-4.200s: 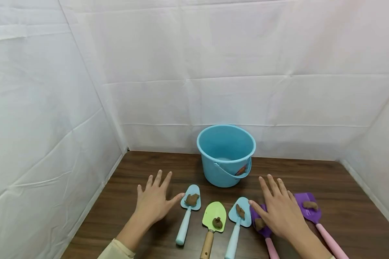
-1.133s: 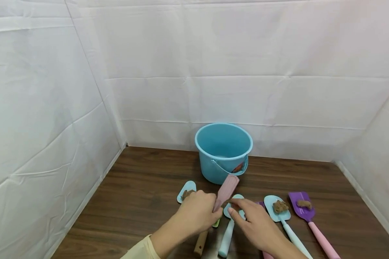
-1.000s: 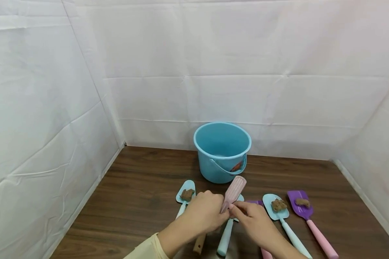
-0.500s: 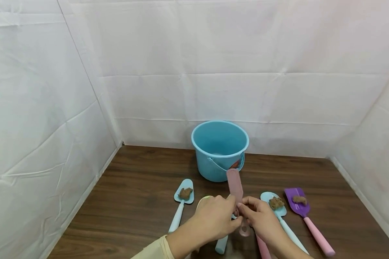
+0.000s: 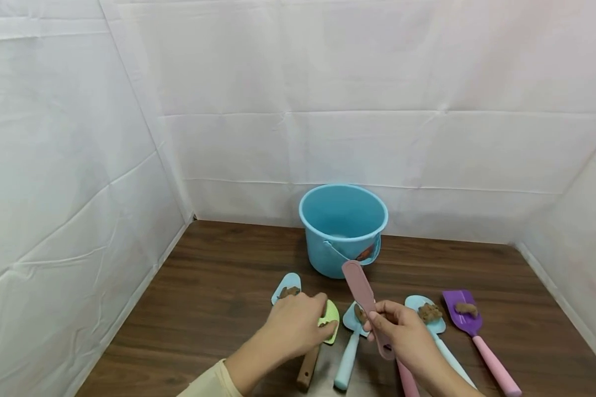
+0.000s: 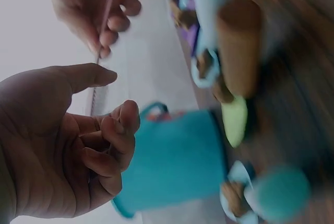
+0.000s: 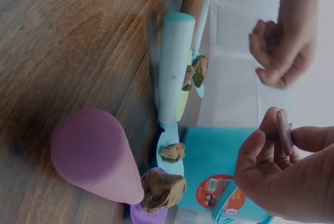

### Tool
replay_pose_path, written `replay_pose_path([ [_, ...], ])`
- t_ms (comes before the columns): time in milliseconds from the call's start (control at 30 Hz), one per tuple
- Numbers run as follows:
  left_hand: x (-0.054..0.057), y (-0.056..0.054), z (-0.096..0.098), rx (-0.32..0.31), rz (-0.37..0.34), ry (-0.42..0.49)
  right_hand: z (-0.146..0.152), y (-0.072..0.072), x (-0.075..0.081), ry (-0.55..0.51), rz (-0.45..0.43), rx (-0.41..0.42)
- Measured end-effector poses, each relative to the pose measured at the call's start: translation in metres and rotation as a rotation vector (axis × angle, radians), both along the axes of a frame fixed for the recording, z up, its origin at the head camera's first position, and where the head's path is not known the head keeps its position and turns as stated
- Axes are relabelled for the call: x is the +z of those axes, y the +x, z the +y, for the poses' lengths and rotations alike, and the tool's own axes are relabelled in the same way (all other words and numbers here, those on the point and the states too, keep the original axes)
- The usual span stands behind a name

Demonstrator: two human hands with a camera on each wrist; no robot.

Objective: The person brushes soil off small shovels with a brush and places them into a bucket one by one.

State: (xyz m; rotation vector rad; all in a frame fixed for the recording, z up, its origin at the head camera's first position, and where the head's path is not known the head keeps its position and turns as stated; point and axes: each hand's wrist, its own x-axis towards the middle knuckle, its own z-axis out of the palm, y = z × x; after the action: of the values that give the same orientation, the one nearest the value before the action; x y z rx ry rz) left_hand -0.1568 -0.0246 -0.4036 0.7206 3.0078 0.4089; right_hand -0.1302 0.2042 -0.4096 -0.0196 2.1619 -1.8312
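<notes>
My right hand (image 5: 409, 336) pinches a flat pink paddle-shaped tool (image 5: 358, 286) by its narrower handle, which has a hole at the end. The tool's broad end overlaps the bucket's front in the head view. In the right wrist view its thin edge shows between thumb and fingers. My left hand (image 5: 293, 325) hovers above the green shovel (image 5: 333, 313), fingers loosely bent and holding nothing, as the left wrist view shows. Its wooden handle (image 5: 308, 368) sticks out below that hand. A light blue shovel (image 5: 346, 361) with a brown lump lies below the pink tool.
A light blue bucket (image 5: 328, 256) with a lowered handle stands at the back. Another light blue shovel (image 5: 284, 282) lies at left. At right are a light blue shovel (image 5: 447, 355) and a purple shovel (image 5: 467, 325), each bearing a brown lump. White cloth (image 5: 367, 149) encloses the table.
Both hands were spread without the pink tool 4.2 s ago. The left hand then held it, and the right hand joined. Now the left hand has released it and moved left.
</notes>
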Motion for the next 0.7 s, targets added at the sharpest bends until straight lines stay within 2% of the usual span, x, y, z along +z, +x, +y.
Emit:
replay_pose_path([
  [100,-0.006,-0.002,-0.021,0.053,0.002,-0.022,-0.002,-0.001,0.001,0.006,0.003,0.006],
  [233,-0.017,-0.003,-0.053,0.108,-0.043,-0.023,-0.004,-0.003,0.0,0.024,0.011,0.012],
  [500,-0.043,0.006,-0.115,0.228,-0.082,-0.003,0.002,-0.005,-0.005,0.029,-0.014,0.023],
  [600,-0.048,0.009,-0.126,0.241,-0.111,0.014,0.007,-0.005,-0.007,0.046,-0.025,0.032],
  [700,-0.05,0.01,-0.124,0.232,-0.133,0.024,0.011,-0.007,-0.009,0.07,-0.022,0.039],
])
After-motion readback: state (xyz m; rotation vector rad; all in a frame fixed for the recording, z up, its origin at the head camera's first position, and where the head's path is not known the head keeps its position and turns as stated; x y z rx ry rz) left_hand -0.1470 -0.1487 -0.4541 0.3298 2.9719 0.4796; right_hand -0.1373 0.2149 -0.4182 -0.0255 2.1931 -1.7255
